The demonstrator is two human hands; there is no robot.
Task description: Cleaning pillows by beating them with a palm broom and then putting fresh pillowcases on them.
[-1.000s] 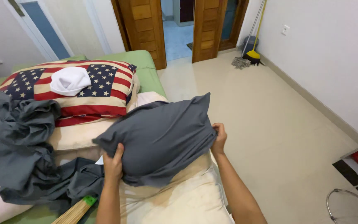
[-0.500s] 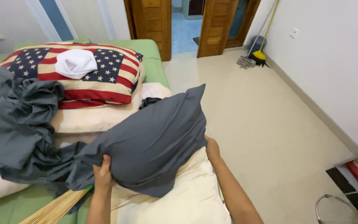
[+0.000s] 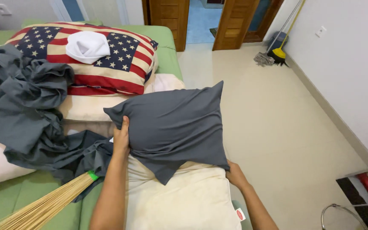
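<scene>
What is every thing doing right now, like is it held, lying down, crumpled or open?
Dark grey pillow in its fabric case: held up, tilted.
Left hand: gripping the pillow's left edge.
Right hand: gripping its lower right corner.
Cream bare pillow: lying flat underneath.
Grey bedsheet: crumpled.
Flag-patterned pillow: lying on the bed.
White cloth: bunched on it.
Wooden door: open.

Both hands grip a grey pillow (image 3: 175, 123) above a cream pillow (image 3: 184, 200) on the bed (image 3: 167, 55). The left hand (image 3: 121, 138) clasps its left edge, thumb on top; the right hand (image 3: 235, 173) holds the lower right corner. A crumpled grey sheet (image 3: 26, 106) lies left, beside a flag-patterned pillow (image 3: 120, 64) bearing a white cloth (image 3: 88, 46). A straw broom (image 3: 43, 204) lies at lower left.
</scene>
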